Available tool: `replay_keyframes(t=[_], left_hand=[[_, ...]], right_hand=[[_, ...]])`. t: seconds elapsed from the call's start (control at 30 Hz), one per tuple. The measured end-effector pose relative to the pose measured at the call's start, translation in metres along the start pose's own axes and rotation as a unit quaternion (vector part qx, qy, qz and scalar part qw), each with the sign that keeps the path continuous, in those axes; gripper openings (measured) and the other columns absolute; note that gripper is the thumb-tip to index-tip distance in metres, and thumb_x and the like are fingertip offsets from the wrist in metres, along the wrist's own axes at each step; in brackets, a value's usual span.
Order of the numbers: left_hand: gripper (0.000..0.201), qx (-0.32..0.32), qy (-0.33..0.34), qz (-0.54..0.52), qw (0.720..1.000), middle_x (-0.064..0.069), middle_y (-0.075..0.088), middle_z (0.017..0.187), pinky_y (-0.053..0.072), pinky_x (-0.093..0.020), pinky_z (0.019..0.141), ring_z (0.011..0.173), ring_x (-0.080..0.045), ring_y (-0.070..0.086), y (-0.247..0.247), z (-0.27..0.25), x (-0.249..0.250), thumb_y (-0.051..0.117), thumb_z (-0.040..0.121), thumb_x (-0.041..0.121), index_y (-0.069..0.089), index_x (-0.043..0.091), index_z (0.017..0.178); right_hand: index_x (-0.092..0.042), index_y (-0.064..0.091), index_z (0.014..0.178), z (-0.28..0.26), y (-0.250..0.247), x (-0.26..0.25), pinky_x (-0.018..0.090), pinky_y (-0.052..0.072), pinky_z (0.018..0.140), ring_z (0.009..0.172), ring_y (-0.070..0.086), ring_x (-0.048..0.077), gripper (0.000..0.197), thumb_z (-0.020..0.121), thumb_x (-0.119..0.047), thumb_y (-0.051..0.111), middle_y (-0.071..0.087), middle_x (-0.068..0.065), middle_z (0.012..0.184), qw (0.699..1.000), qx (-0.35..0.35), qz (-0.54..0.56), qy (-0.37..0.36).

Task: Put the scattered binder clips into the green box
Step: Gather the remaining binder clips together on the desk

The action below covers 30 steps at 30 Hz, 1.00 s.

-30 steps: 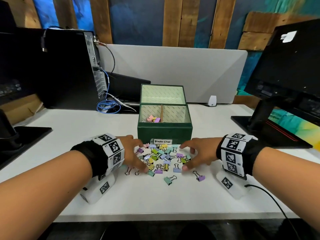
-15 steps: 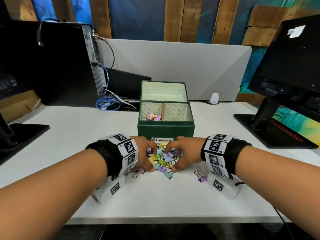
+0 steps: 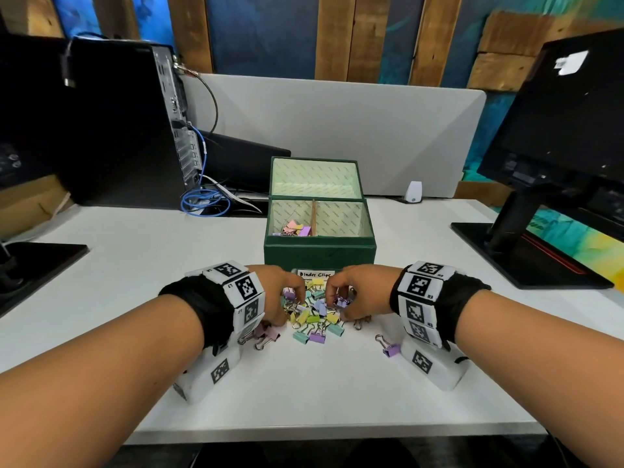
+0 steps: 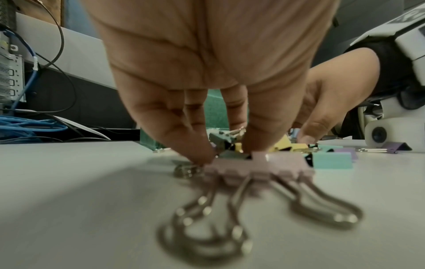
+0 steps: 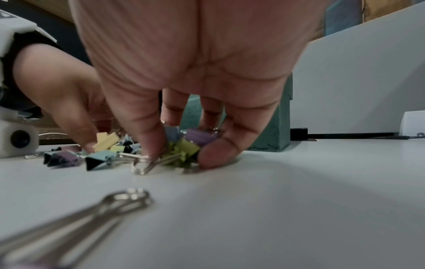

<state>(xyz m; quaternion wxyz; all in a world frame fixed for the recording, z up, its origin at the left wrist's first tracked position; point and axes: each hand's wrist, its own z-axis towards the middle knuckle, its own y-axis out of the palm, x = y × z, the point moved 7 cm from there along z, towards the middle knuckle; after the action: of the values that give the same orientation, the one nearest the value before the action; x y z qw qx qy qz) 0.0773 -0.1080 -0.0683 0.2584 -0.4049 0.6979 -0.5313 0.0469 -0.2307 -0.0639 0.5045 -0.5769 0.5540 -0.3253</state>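
The green box [image 3: 319, 255] stands open mid-table, with a few binder clips [image 3: 294, 229] in its left compartment. In front of it lies a bunched pile of pastel binder clips [image 3: 315, 319]. My left hand [image 3: 290, 307] curls down on the pile's left side, and its fingers [image 4: 197, 152] grip clips. On the right, my right hand [image 3: 339, 304] pinches clips; its wrist view shows a purple clip [image 5: 200, 135] and a green one [image 5: 184, 149] within its fingers [image 5: 149, 145]. Two pink clips [image 3: 268, 334] lie under my left wrist. A lone purple clip [image 3: 391, 349] lies near my right wrist.
A black computer tower [image 3: 118, 123] with blue cables [image 3: 202, 201] stands at the back left. A monitor on its stand [image 3: 540, 238] is at the right, another stand base [image 3: 37, 261] at the left. A grey divider [image 3: 337, 130] runs behind the box.
Both hands have swept inward from a spread position, bunching the clips into a tight pile. Their fingers have since curled round clips at the pile's top.
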Motion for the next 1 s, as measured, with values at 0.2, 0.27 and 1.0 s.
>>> replay_keyframes(t=[0.2, 0.27, 1.0], left_hand=[[0.028, 0.007, 0.019, 0.001, 1.000, 0.003, 0.056, 0.114, 0.050, -0.027, 0.081, 0.095, -0.020, 0.061, -0.001, -0.003, 0.004, 0.070, 0.077, 0.020, 0.060, 0.028, 0.102], [0.029, -0.001, 0.012, -0.027, 1.000, 0.002, 0.053, 0.108, 0.055, -0.028, 0.072, 0.071, -0.017, 0.061, 0.000, -0.003, 0.003, 0.074, 0.074, 0.013, 0.060, 0.023, 0.097], [0.020, 0.149, -0.013, -0.295, 0.944, -0.003, 0.071, 0.085, 0.060, -0.031, 0.071, 0.063, -0.015, 0.065, -0.049, -0.005, -0.025, 0.072, 0.072, 0.006, 0.062, 0.023, 0.069]], right_hand=[[-0.021, 0.070, 0.096, 0.001, -0.003, 0.003, 0.026, 0.046, 0.077, 0.087, 0.055, 0.013, 0.015, 0.081, -0.024, 0.070, 0.063, -0.003, 0.100, 0.999, 0.028, 0.032, 0.003], [-0.020, 0.071, 0.093, 0.002, -0.004, 0.004, 0.026, 0.045, 0.078, 0.096, 0.059, 0.016, 0.013, 0.081, -0.025, 0.071, 0.067, -0.002, 0.103, 0.999, 0.030, 0.022, 0.002], [-0.018, 0.072, 0.093, 0.008, -0.120, 0.015, 0.016, 0.041, 0.058, 0.059, 0.053, 0.005, 0.011, 0.084, -0.020, 0.068, 0.056, -0.018, 0.065, 0.959, 0.238, 0.155, 0.004]])
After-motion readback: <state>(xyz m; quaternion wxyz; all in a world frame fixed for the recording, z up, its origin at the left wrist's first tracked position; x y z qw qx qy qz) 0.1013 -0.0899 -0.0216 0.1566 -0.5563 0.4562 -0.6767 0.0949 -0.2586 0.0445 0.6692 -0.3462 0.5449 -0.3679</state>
